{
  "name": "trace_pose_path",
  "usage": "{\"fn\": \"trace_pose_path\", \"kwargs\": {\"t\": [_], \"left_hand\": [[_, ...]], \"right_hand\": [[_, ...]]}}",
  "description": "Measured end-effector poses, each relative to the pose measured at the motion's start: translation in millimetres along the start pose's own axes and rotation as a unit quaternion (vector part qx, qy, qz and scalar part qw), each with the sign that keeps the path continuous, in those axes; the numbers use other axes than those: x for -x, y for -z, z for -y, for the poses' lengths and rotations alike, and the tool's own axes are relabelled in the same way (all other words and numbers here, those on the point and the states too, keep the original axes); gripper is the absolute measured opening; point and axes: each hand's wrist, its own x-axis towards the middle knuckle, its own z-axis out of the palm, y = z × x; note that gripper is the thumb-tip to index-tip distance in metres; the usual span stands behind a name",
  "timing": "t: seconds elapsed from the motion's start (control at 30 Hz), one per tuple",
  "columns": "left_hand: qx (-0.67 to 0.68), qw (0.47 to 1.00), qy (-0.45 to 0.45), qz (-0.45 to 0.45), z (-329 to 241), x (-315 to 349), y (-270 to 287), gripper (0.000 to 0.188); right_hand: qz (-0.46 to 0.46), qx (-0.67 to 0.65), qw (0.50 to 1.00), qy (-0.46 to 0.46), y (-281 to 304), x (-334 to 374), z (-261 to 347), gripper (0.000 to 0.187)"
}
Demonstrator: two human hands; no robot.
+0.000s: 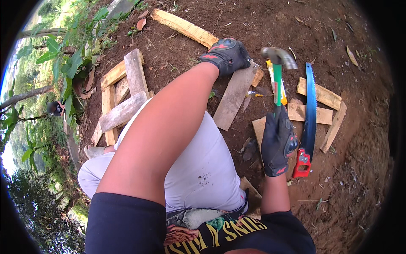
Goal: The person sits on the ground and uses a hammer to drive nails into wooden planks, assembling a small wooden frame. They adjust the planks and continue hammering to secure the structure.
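Observation:
My right hand (279, 144), in a black glove, grips a claw hammer (277, 84) by its green and black handle, with the metal head raised above the ground. My left hand (228, 56), gloved the same way, is closed at the upper end of a weathered grey board (235, 95). What its fingers pinch, if anything, is hidden. Under that end lies a lighter wood piece (258, 78), which shows at the board's right side. A long rough-sawn strip (185, 27) runs away from the left hand toward the far left.
Right of the hammer lie a handsaw (310, 110) with a red handle, several loose wood pieces (323, 95) and a yellow-white packet (270, 70). A nailed wooden frame (135, 72) rests on the soil at left. Plants (72, 59) and a distant person (56, 108) are beyond.

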Motion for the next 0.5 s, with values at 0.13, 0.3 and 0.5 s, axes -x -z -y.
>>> {"fn": "trace_pose_path", "kwargs": {"t": [0.13, 0.3, 0.5], "left_hand": [[-0.055, 0.998, -0.003, -0.037, -3, 15, 3, 0.038], [-0.206, 0.943, 0.123, 0.230, -23, 57, 22, 0.065], [-0.211, 0.970, 0.013, 0.121, -46, 37, -47, 0.094]], "right_hand": [[-0.062, -0.095, 0.986, -0.120, 18, 0, 16, 0.038], [0.007, -0.044, 0.999, -0.031, 2, 3, -2, 0.037], [0.002, -0.032, 0.999, -0.006, 1, -8, 1, 0.036]]}}
